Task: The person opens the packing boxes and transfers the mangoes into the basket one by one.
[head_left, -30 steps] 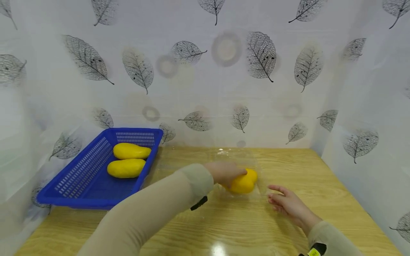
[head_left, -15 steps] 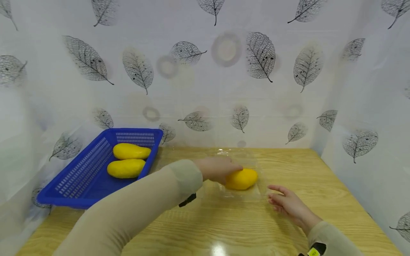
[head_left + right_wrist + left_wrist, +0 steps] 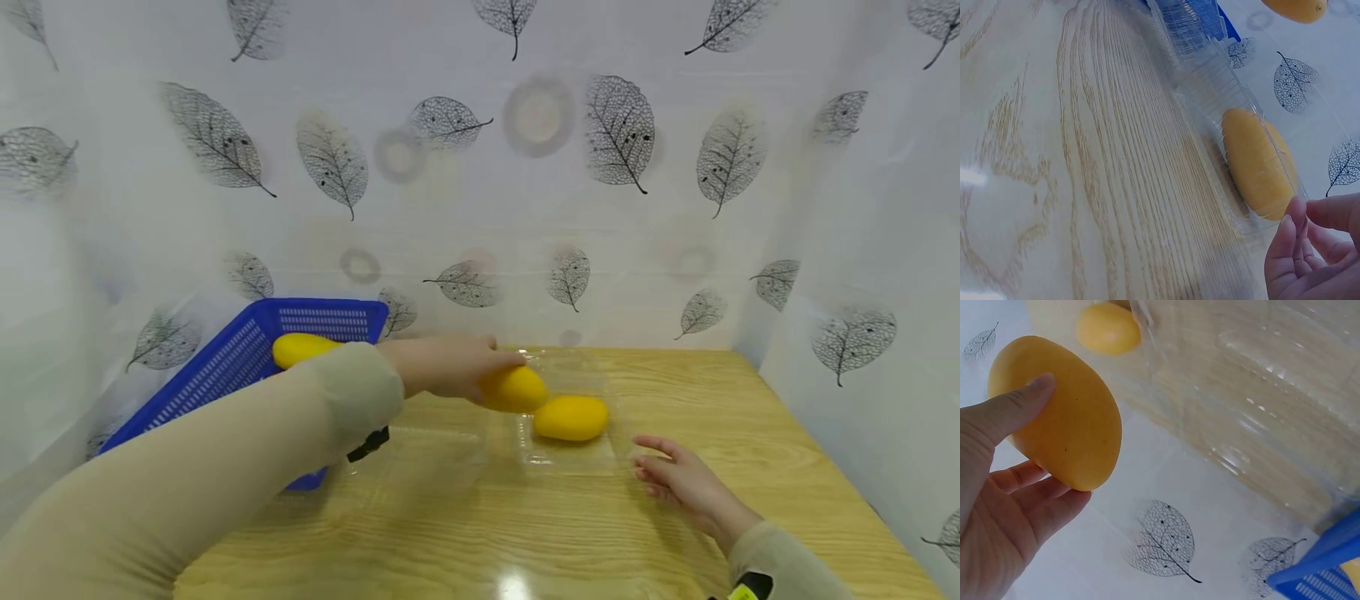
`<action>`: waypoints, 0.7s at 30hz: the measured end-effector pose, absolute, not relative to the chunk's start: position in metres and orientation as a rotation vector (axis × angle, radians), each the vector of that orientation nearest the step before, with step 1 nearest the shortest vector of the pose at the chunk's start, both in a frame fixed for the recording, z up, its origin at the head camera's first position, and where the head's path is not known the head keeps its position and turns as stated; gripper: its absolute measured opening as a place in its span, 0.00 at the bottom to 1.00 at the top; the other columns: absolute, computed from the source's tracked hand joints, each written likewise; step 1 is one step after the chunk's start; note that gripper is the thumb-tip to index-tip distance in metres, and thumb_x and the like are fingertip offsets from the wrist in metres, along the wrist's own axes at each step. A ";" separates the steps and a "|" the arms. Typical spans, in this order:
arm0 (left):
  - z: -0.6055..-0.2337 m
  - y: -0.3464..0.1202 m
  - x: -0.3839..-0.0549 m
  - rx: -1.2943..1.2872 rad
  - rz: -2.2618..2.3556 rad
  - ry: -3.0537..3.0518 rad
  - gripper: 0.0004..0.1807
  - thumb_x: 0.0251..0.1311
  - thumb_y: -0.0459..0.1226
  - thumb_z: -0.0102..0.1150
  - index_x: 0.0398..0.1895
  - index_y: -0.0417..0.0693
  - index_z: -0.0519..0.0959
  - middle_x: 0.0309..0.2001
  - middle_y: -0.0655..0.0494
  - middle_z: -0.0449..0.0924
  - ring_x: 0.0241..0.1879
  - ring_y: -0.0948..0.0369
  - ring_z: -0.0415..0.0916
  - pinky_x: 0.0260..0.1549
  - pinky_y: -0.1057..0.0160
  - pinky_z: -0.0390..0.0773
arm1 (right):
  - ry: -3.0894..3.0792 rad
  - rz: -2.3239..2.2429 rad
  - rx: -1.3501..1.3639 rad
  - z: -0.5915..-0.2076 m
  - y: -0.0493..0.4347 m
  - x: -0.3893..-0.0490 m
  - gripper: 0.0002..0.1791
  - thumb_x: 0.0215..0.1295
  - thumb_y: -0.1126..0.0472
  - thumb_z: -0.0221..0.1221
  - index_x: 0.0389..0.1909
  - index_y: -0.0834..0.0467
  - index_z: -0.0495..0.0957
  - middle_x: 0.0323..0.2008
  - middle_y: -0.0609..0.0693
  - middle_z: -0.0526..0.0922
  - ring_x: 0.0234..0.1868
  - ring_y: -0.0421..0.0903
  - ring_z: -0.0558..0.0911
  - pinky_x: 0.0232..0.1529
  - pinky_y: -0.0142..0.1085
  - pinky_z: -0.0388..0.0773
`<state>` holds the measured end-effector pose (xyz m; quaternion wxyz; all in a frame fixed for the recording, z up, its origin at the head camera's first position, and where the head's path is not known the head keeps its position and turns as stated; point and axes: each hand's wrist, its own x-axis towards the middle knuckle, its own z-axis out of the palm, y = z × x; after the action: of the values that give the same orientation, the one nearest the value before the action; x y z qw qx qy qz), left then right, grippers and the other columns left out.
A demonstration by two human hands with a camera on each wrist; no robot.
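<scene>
My left hand (image 3: 450, 367) grips a yellow mango (image 3: 1060, 419), thumb on one side and fingertips beneath. In the head view this mango is up off the table, just left of a second mango (image 3: 572, 418). That second one lies in a clear plastic container (image 3: 543, 458), whose wall I look through in the right wrist view. At the container's right end is my right hand (image 3: 686, 483). The right wrist view shows its thumb and fingertips (image 3: 1297, 209) together at the container's edge, pinching it.
A blue slotted basket (image 3: 330, 315) stands on the left, partly covered by my left arm. One mango (image 3: 300, 348) shows inside it. The container's clear lid (image 3: 435, 446) lies on the wooden table (image 3: 585, 533). Leaf-patterned sheeting (image 3: 480, 208) surrounds the table.
My left hand has lifted a mango from the container and moved left with it, uncovering the other mango there. The right hand has stayed in place. My left arm now hides more of the basket.
</scene>
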<state>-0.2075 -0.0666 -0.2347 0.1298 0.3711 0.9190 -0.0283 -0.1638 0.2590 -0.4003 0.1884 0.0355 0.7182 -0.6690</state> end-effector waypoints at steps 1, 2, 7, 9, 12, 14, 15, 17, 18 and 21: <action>-0.234 -0.070 -0.207 1.076 -0.084 2.679 0.36 0.58 0.42 0.62 0.68 0.67 0.59 0.51 0.53 0.71 0.45 0.58 0.72 0.44 0.58 0.74 | 2.018 -1.881 0.098 -0.400 0.259 -0.164 0.32 0.70 0.62 0.48 0.69 0.67 0.46 0.37 0.50 0.78 0.33 0.39 0.78 0.34 0.30 0.78; -0.233 -0.073 -0.206 1.079 -0.084 2.685 0.36 0.57 0.41 0.62 0.68 0.66 0.59 0.51 0.53 0.71 0.45 0.57 0.72 0.44 0.58 0.74 | 2.015 -1.880 0.097 -0.400 0.259 -0.163 0.33 0.70 0.62 0.49 0.69 0.67 0.46 0.37 0.51 0.78 0.33 0.39 0.78 0.34 0.30 0.78; -0.232 -0.089 -0.203 1.063 -0.042 2.716 0.38 0.55 0.40 0.64 0.68 0.64 0.59 0.51 0.51 0.71 0.44 0.56 0.73 0.44 0.57 0.74 | 2.026 -1.873 0.095 -0.400 0.260 -0.163 0.33 0.70 0.61 0.49 0.69 0.67 0.47 0.37 0.51 0.77 0.33 0.39 0.77 0.34 0.30 0.78; -0.234 -0.094 -0.202 1.068 -0.034 2.725 0.38 0.55 0.40 0.65 0.68 0.64 0.60 0.50 0.52 0.72 0.45 0.56 0.73 0.44 0.57 0.74 | 2.031 -1.870 0.097 -0.401 0.261 -0.162 0.33 0.70 0.62 0.49 0.69 0.68 0.47 0.37 0.51 0.77 0.33 0.39 0.77 0.34 0.30 0.78; -0.234 -0.101 -0.201 1.083 0.002 2.730 0.37 0.54 0.39 0.65 0.68 0.61 0.61 0.49 0.51 0.72 0.45 0.55 0.72 0.47 0.56 0.73 | 2.031 -1.868 0.091 -0.401 0.261 -0.162 0.33 0.70 0.62 0.49 0.69 0.68 0.46 0.36 0.50 0.77 0.33 0.38 0.77 0.33 0.30 0.78; -0.234 -0.106 -0.201 1.093 0.017 2.739 0.37 0.54 0.39 0.65 0.68 0.59 0.62 0.49 0.50 0.72 0.46 0.55 0.72 0.48 0.55 0.72 | 2.026 -1.877 0.086 -0.401 0.261 -0.162 0.33 0.70 0.62 0.49 0.69 0.68 0.46 0.36 0.50 0.77 0.32 0.38 0.77 0.33 0.30 0.78; -0.234 -0.108 -0.201 1.091 0.025 2.743 0.37 0.54 0.39 0.65 0.68 0.58 0.62 0.50 0.50 0.72 0.46 0.54 0.72 0.49 0.54 0.72 | 2.024 -1.880 0.088 -0.401 0.261 -0.162 0.33 0.70 0.62 0.50 0.69 0.68 0.46 0.36 0.50 0.77 0.32 0.38 0.77 0.33 0.30 0.78; -0.234 -0.114 -0.201 1.091 0.029 2.754 0.37 0.54 0.39 0.65 0.68 0.56 0.62 0.51 0.49 0.72 0.47 0.53 0.72 0.50 0.53 0.72 | 2.025 -1.882 0.078 -0.401 0.260 -0.162 0.33 0.70 0.62 0.49 0.69 0.68 0.46 0.36 0.49 0.77 0.32 0.38 0.77 0.33 0.30 0.78; -0.234 -0.117 -0.201 1.084 0.028 2.761 0.37 0.54 0.39 0.65 0.68 0.56 0.62 0.52 0.49 0.72 0.48 0.53 0.72 0.51 0.53 0.71 | 2.029 -1.880 0.079 -0.401 0.260 -0.162 0.32 0.70 0.62 0.49 0.68 0.68 0.46 0.37 0.49 0.77 0.32 0.38 0.77 0.33 0.30 0.78; -0.238 -0.128 -0.200 1.061 0.038 2.772 0.38 0.55 0.39 0.65 0.69 0.56 0.61 0.54 0.49 0.71 0.50 0.52 0.71 0.52 0.51 0.70 | 2.039 -1.867 0.095 -0.401 0.259 -0.162 0.32 0.70 0.62 0.49 0.68 0.68 0.48 0.38 0.49 0.76 0.33 0.38 0.77 0.33 0.30 0.78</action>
<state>-0.2002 -0.1280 -0.2375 0.0867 0.3561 0.9303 0.0129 -0.1620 0.2587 -0.4013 0.1865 0.0337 0.7242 -0.6630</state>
